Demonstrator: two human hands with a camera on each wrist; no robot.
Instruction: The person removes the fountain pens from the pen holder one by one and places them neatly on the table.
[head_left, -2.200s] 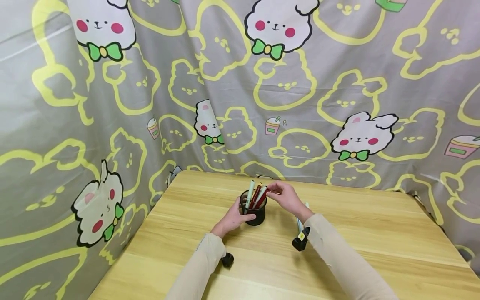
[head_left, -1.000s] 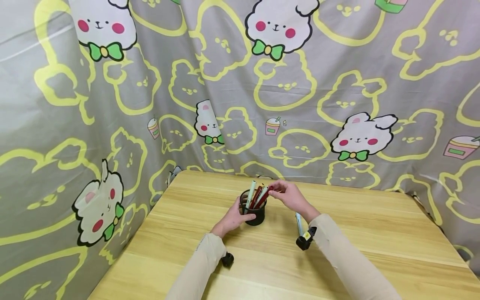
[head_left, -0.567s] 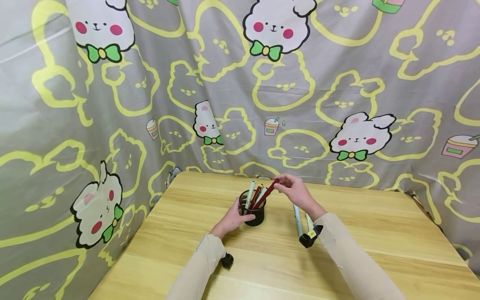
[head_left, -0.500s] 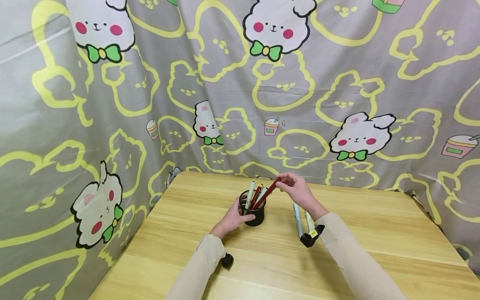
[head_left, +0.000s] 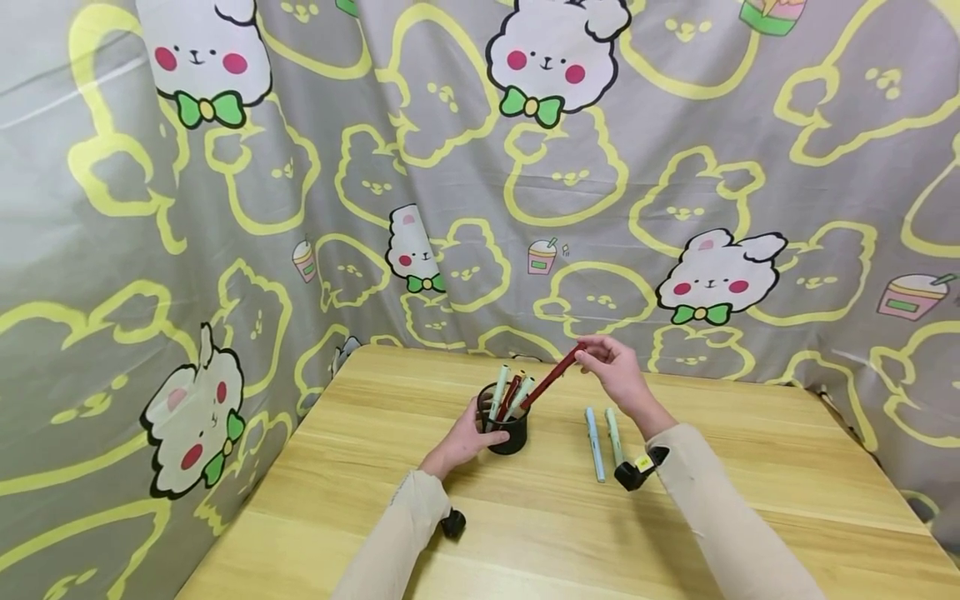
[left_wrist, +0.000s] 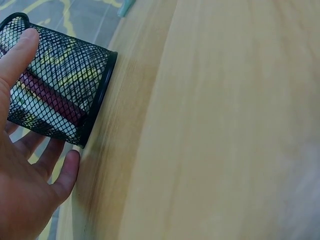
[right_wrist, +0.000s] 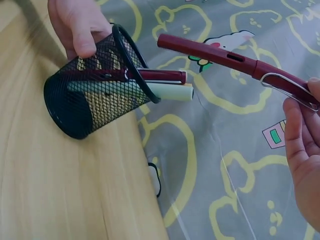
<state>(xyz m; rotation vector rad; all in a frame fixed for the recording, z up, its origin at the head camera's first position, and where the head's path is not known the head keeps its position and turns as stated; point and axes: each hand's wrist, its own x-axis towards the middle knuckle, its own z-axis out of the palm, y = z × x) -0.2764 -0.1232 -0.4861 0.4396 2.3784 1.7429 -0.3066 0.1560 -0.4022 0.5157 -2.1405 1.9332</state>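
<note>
right hand (head_left: 618,375) pinched the red pen (head_left: 551,377) by its clip end, pen clear of the cup, up-right of its rim | left hand (head_left: 465,437) gripped the mesh cup (head_left: 505,423) | two pens (head_left: 602,433) lay right of cup | risk: thin pinch might let the pen slip onto the table (head_left: 750,467)

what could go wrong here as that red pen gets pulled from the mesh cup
1. The right hand pinches the red pen only at its clip end, a thin grip, so it might slip and drop.
2. The pen holder looks light, steadied only by the left hand; it might tip and spill the other pens.
3. A falling pen could knock the two pens lying on the table.
</note>
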